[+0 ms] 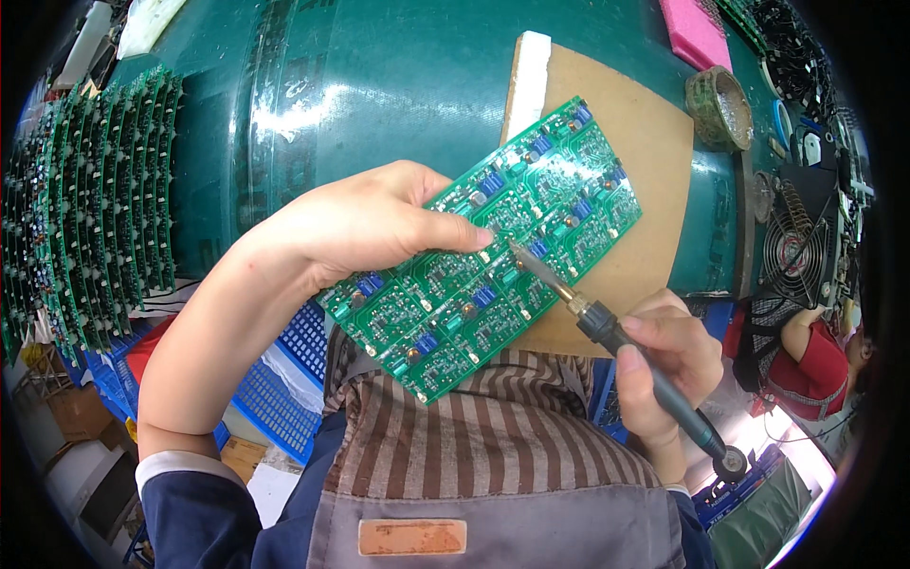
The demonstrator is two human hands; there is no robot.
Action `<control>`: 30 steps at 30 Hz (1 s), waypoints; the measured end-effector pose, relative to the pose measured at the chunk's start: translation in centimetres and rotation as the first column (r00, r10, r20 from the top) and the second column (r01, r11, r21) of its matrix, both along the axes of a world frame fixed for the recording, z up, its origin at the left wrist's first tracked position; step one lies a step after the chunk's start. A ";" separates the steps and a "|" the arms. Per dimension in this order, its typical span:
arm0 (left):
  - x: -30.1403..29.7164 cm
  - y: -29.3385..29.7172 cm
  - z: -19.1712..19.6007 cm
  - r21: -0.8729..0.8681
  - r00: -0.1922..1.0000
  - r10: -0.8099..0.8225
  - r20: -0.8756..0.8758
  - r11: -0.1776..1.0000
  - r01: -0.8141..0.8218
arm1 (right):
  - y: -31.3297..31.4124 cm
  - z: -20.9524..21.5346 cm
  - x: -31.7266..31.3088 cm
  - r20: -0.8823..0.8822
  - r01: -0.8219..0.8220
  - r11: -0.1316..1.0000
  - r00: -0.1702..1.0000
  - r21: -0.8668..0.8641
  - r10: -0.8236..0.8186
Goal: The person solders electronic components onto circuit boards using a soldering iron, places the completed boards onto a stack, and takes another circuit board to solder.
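A green circuit board panel (445,313), crowded with blue parts and small components, is held tilted over the front edge of the bench. My left hand (370,223) grips its upper left edge, thumb on top and the other fingers hidden beneath. In my right hand (668,356) is a soldering iron (654,375) with a dark handle and a brass-coloured collar. Its tip meets the panel's surface near the middle, close to my left thumb; whether it touches a joint is too small to tell. Under the panel lies a brown board (626,123) with a white strip along one edge.
Stacked circuit boards (114,209) stand upright at the left. A roll of tape (718,107), a pink foam block (695,33) and a fan (796,254) are along the right. Blue plastic baskets (275,403) sit below the bench edge. Another person in red (806,370) is at the far right.
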State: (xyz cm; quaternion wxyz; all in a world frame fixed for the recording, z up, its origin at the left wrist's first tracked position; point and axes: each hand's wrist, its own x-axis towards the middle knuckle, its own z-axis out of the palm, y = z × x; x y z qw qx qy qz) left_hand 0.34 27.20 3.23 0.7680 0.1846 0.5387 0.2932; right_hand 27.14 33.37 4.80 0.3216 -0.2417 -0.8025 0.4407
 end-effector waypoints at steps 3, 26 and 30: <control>0.1 -0.1 0.1 0.002 1.000 0.004 0.000 1.000 -0.004 | -0.6 0.1 -0.2 0.000 0.012 0.997 1.000 0.078 -0.012; 0.7 0.2 -0.4 0.047 1.000 -0.005 0.026 0.999 0.004 | -1.6 0.6 0.1 0.051 -0.015 0.982 0.999 0.186 0.005; 0.4 -0.1 0.4 0.043 1.000 0.028 0.010 0.999 -0.028 | -1.5 0.2 0.7 -0.076 0.089 0.985 0.994 0.145 -0.078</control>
